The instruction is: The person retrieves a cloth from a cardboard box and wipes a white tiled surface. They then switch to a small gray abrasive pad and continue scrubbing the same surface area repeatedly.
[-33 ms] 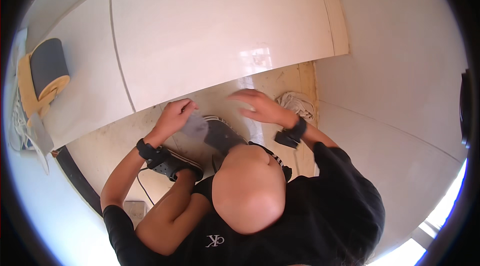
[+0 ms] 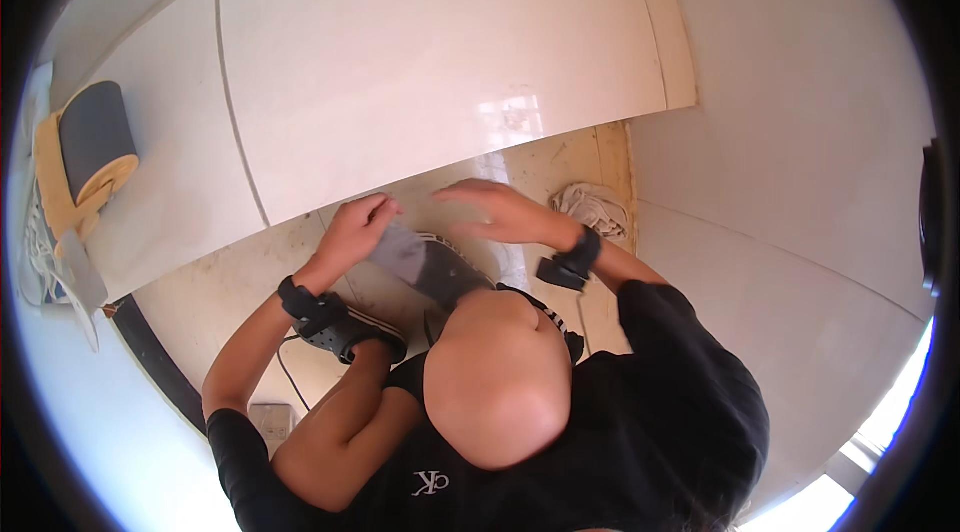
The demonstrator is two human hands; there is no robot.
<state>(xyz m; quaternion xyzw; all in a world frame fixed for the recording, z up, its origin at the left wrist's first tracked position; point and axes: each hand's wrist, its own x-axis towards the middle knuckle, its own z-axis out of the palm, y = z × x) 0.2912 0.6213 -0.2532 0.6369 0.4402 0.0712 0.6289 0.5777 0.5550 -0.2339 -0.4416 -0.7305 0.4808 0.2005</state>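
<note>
Shirt (image 2: 640, 422): black, short-sleeved, small white marking (image 2: 431, 483) at the chest. Wristbands (image 2: 587, 249): black, one per wrist, each carrying a dark block (image 2: 562, 274). Left shoe (image 2: 335, 334): dark, perforated upper, pale-edged sole.

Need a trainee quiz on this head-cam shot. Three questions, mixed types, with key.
1. Which end of the two-tone grey cloth is nearer the left hand: light or dark?
2. True or false: black wristbands show on both arms.
3. The crumpled rag lies:
a) on the person's knee
b) beside the right-hand white panel
c) in the left hand

Key: 1: light; 2: true; 3: b
</note>
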